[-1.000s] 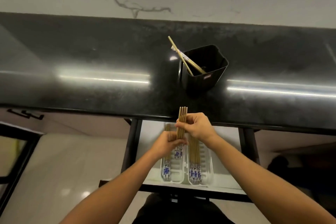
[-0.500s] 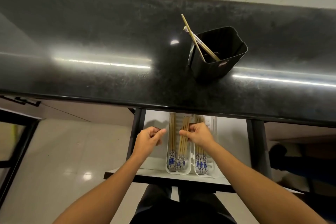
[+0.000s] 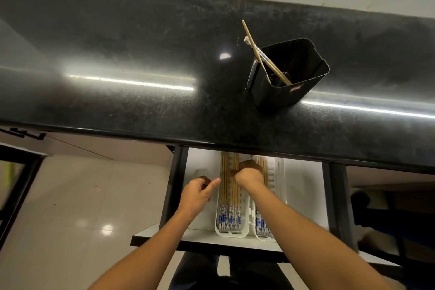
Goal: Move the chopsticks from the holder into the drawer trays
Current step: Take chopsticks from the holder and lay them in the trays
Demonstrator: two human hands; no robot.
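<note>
While bundled chopsticks (image 3: 231,186) lie in the left tray (image 3: 244,216), right hand (image 3: 249,174) fingers curl onto them, left hand (image 3: 200,189) loosely curled at nine o'clock, thumb out, holder (image 3: 288,73) at twelve o'clock on the table (image 3: 117,54).

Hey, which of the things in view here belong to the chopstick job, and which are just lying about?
Part of the job:
black holder
two chopsticks left in it
left tray
right tray
chopsticks in the left tray
open drawer
right hand, left hand

Just there:
black countertop
tiled floor
</note>
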